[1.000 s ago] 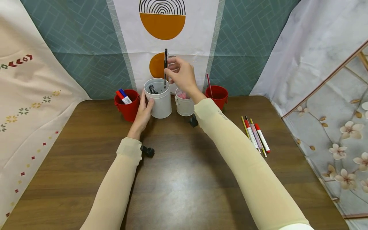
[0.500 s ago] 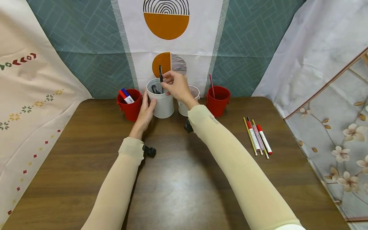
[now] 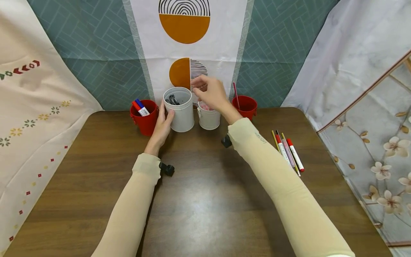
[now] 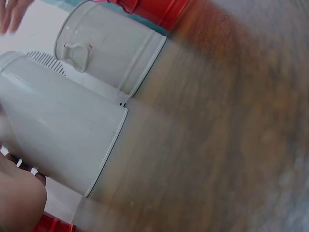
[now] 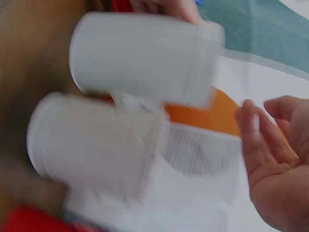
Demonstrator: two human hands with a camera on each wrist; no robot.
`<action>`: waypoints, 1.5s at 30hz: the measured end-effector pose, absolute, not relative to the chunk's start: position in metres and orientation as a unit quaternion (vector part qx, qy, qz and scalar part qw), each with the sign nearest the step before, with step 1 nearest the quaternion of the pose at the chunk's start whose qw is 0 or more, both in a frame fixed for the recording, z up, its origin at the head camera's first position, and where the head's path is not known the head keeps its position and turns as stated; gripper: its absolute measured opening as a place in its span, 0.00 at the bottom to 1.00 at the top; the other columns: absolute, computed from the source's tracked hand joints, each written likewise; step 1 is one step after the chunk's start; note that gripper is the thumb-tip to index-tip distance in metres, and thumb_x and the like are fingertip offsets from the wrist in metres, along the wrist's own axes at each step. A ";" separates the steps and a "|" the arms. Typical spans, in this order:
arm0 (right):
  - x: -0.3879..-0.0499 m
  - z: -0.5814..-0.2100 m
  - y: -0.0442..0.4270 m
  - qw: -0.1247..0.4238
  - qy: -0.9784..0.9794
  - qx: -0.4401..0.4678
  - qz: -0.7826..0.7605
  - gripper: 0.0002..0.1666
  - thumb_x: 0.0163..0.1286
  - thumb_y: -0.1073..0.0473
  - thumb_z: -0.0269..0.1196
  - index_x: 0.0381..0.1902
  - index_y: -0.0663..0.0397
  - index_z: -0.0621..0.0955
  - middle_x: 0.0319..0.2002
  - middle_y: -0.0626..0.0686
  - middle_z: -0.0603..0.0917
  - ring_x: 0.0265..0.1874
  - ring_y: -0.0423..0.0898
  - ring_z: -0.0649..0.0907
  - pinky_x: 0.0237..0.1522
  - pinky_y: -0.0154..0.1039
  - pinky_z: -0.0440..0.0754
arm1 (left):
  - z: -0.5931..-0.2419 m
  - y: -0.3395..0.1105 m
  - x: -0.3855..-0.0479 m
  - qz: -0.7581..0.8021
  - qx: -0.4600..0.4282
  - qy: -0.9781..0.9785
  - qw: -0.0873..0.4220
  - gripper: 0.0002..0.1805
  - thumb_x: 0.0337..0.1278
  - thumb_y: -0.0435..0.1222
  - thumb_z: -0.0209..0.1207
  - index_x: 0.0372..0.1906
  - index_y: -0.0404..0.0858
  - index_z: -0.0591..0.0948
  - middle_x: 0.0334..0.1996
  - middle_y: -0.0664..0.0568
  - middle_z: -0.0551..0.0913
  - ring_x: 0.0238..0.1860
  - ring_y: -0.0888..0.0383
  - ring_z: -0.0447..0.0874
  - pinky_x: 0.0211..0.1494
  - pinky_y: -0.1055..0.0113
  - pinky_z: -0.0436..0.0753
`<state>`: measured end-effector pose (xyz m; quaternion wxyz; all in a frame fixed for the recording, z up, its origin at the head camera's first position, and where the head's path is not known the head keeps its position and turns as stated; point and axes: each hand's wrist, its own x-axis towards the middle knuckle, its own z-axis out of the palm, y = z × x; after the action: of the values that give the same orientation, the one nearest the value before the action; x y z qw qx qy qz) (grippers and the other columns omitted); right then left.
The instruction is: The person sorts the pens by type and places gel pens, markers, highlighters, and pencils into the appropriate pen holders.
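Observation:
My left hand [image 3: 159,134] holds the tall white can [image 3: 182,117] from its left side, thumb on the front wall. In the left wrist view the can's white wall [image 4: 67,125] shows with part of that hand [image 4: 20,199] against it. Several black pens [image 3: 172,100] lean inside the can. Above the small white bucket [image 3: 209,121] hovers my right hand [image 3: 214,93], holding nothing, its fingers loosely bent. The right wrist view, blurred, shows that hand [image 5: 280,154] apart from both white containers. Something pink [image 3: 204,106] lies in the small bucket.
A red bucket [image 3: 148,125] with a red and a blue marker [image 3: 143,111] stands at left. Another red bucket [image 3: 246,101] at right holds a thin red stick [image 3: 236,93]. Several pencils and markers [image 3: 295,155] lie at the table's right, partly behind my right sleeve.
My right hand lowered a black pen into the tall white can and let it go, then moved up and right, away from the rim. My left hand stays on the can.

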<state>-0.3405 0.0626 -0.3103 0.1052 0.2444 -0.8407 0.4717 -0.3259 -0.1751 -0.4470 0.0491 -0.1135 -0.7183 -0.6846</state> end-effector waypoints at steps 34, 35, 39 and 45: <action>-0.214 -0.351 0.315 0.077 -0.958 0.033 0.273 0.19 0.74 0.53 0.68 0.57 0.58 0.86 0.43 0.60 0.91 0.42 0.57 0.89 0.40 0.43 0.81 | -0.425 -0.172 -0.306 -0.680 -0.109 -0.725 0.030 0.43 0.84 0.40 0.50 0.88 0.45 0.38 0.88 0.52 0.37 0.87 0.53 0.32 0.88 0.50 0.39; -0.215 -0.355 0.315 0.072 -0.960 0.030 0.270 0.19 0.74 0.53 0.68 0.57 0.58 0.86 0.43 0.60 0.91 0.42 0.57 0.89 0.41 0.46 0.81 | -0.425 -0.173 -0.306 -0.680 -0.110 -0.724 0.033 0.43 0.84 0.40 0.50 0.88 0.45 0.38 0.88 0.52 0.37 0.87 0.53 0.32 0.88 0.50 0.39; -0.223 -0.369 0.314 0.035 -0.965 0.028 0.257 0.22 0.75 0.53 0.67 0.59 0.63 0.84 0.46 0.64 0.90 0.42 0.59 0.89 0.45 0.55 0.84 | -0.425 -0.173 -0.306 -0.682 -0.115 -0.722 0.039 0.43 0.84 0.40 0.49 0.88 0.44 0.38 0.88 0.51 0.37 0.87 0.52 0.32 0.88 0.49 0.38; -0.231 -0.386 0.314 -0.042 -0.972 0.021 0.229 0.27 0.74 0.55 0.67 0.63 0.68 0.82 0.53 0.70 0.87 0.54 0.69 0.84 0.57 0.68 0.79 | -0.424 -0.172 -0.306 -0.682 -0.116 -0.722 0.033 0.43 0.84 0.40 0.49 0.88 0.44 0.38 0.88 0.51 0.37 0.87 0.52 0.31 0.88 0.50 0.38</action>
<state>-0.2313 0.3136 -0.3862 -0.0423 0.0211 -0.9723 0.2291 -0.3062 -0.1720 -0.4244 0.0334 -0.1157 -0.7217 -0.6817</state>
